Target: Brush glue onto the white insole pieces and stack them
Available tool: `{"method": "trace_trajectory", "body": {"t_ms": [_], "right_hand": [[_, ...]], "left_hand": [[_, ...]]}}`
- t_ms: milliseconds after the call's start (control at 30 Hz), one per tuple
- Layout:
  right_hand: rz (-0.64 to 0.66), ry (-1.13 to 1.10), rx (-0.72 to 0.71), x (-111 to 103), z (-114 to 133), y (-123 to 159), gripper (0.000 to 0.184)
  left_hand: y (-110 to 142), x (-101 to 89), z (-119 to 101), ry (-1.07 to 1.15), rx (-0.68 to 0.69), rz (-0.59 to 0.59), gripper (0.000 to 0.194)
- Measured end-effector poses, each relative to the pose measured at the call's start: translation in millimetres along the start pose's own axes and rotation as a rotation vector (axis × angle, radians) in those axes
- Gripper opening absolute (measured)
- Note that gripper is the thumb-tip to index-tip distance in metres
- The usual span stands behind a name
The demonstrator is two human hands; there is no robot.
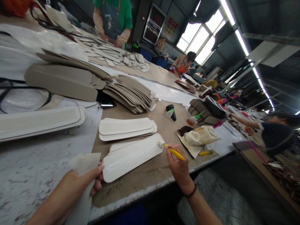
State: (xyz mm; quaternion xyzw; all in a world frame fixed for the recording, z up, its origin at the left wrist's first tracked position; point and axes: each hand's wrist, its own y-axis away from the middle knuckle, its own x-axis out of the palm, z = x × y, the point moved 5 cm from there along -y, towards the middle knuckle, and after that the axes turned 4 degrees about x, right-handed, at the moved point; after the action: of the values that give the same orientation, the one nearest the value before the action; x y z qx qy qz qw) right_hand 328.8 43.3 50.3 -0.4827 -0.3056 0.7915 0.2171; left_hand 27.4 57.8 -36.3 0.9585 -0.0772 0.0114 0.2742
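My left hand is closed on the near end of a long white rounded piece that lies on the brown board and looks wet with glue. A pale sheet lies under that hand. My right hand grips a yellow-handled brush, its bristles touching the far right end of the white piece. More white pieces are stacked just behind it.
A glue-caked pot sits on paper to the right, with a small bottle behind it. Stacks of grey pieces and beige pieces fill the table's middle. Other people work along the far and right sides. The table edge runs near me.
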Motion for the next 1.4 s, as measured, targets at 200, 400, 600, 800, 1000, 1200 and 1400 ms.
{"method": "trace_trajectory", "body": {"t_ms": [200,400,600,800,1000,1200,1400], "right_hand": [[0.012,0.017,-0.066,-10.1,8.3,-2.8,0.010],[0.007,-0.104,-0.017,-16.0,27.1,-3.2,0.009],[0.125,-0.460,0.280,14.4,70.3,6.6,0.006],[0.222,-0.594,0.363,55.4,92.2,18.6,0.009],[0.003,-0.165,0.090,17.6,58.4,4.0,0.009],[0.014,-0.127,0.063,-5.7,65.0,-8.8,0.012],[0.397,-0.507,0.264,24.8,105.9,-7.9,0.024]], "left_hand": [[-0.8,-0.3,0.8,0.029,0.028,-0.054,0.044],[9.3,2.8,-12.4,0.108,0.059,-0.043,0.039],[12.0,3.9,-14.2,0.101,0.045,-0.059,0.040],[12.4,4.7,-14.3,0.109,0.052,-0.047,0.039],[11.7,2.9,-10.1,0.156,0.059,-0.074,0.034],[19.2,-7.4,-20.0,0.096,0.093,-0.172,0.036],[45.4,-3.6,-34.4,0.107,0.080,-0.075,0.034]]}}
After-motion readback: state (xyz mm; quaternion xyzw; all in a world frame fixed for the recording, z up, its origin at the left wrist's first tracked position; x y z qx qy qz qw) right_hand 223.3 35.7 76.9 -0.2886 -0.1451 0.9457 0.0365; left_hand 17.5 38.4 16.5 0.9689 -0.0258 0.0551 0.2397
